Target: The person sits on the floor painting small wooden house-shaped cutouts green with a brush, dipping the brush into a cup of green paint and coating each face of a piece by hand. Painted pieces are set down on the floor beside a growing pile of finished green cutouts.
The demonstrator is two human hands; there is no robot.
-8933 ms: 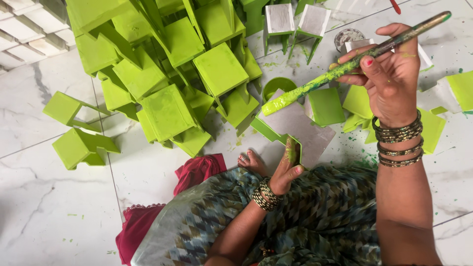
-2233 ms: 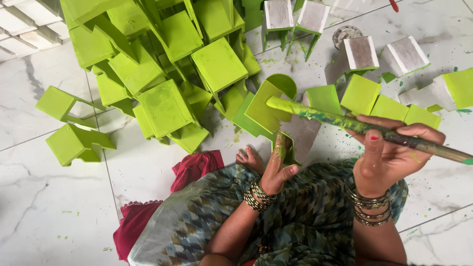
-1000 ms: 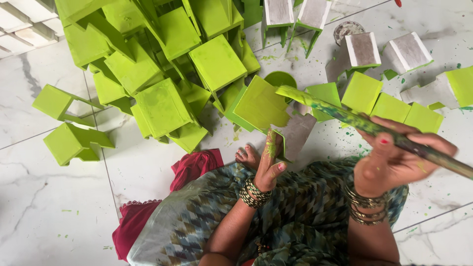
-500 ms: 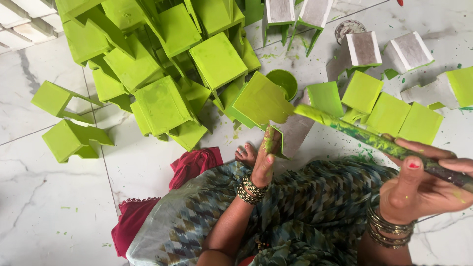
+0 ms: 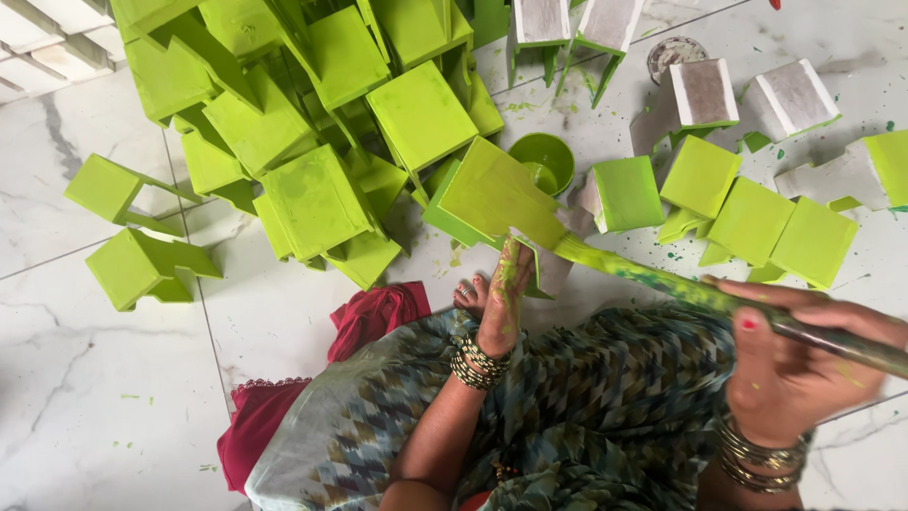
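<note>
Fingers (image 5: 757,326) clenched on brush (image 5: 662,284) | left hand (image 5: 501,298) grips green stool (image 5: 497,194) underneath (paint-smeared)

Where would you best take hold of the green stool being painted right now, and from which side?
Grip the green stool by a leg beneath its seat, coming from the person's side, as the left hand does. The flat top tilts up towards the paintbrush in the right hand and looks freshly coated, so the underside is likely the cleaner hold.
</note>
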